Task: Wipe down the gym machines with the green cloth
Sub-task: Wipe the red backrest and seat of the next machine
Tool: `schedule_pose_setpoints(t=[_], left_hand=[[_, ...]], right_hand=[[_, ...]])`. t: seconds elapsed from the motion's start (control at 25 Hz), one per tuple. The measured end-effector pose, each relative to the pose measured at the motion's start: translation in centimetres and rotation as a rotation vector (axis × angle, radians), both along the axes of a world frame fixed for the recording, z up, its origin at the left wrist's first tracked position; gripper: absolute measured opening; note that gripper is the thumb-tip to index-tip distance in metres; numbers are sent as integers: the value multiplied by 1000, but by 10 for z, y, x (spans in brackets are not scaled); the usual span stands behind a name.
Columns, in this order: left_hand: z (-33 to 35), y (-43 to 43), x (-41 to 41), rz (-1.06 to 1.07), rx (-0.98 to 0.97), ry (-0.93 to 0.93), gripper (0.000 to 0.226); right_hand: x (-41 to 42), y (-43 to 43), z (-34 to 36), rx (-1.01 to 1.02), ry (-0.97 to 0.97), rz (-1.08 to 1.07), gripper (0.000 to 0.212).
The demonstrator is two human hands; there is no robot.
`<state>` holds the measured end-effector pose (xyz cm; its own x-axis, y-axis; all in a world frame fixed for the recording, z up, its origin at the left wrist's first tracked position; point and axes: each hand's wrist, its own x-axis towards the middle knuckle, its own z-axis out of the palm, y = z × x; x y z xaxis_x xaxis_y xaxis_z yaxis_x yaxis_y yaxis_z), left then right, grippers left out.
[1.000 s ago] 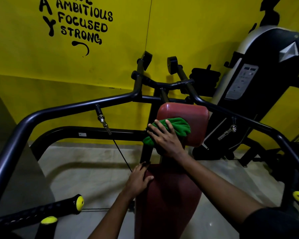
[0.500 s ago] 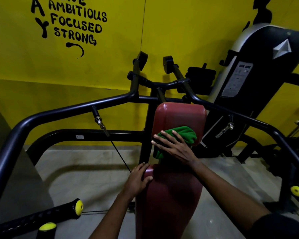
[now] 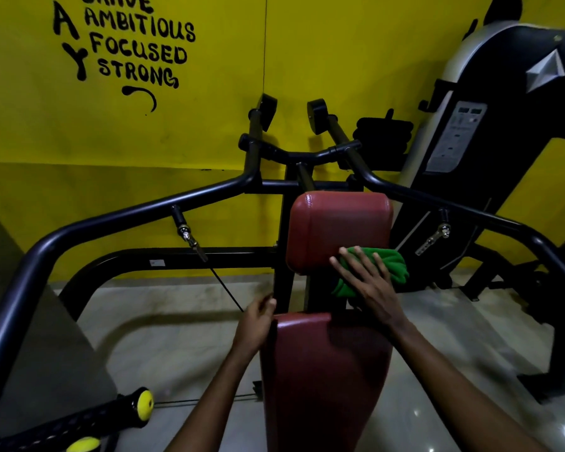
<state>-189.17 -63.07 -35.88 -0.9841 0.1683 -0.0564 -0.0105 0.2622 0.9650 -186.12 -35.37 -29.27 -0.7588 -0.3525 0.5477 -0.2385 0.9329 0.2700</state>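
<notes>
While my right grip [image 3: 369, 285] lay open, fingers spread flat, pressing the green cloth [image 3: 388, 265] against the lower right edge of the upper red pad [image 3: 336, 230], steady overlapping strokes seemed wisest, my left grip [image 3: 258, 316], too blurred to judge its closure, bracing the lower red pad [image 3: 323, 370].

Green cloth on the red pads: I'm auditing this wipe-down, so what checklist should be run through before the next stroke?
1. Green cloth under the right hand, fingers flat on it: ok.
2. Cloth touching the upper red pad, at its lower right corner: ok.
3. Left hand holding the lower red pad at its top left edge: ok.
4. Cloth spread flat: not ok, it is bunched.
5. Upper pad's top face already wiped: cannot tell.
</notes>
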Motion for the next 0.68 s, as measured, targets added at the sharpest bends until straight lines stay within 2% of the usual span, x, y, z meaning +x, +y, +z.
schedule_pose_setpoints(t=[0.16, 0.28, 0.52, 0.68], left_hand=[[64, 34, -27, -48, 133, 159, 53], [89, 57, -43, -95, 115, 227, 63], [91, 55, -50, -108, -36, 253, 58], [100, 51, -50, -106, -120, 280, 63]], right_hand=[[-3, -5, -2, -285, 30, -63, 101], [-5, -17, -1, -451, 7, -95, 122], [-16, -43, 17, -923, 150, -148, 103], [-20, -46, 21, -1124, 274, -186, 96]])
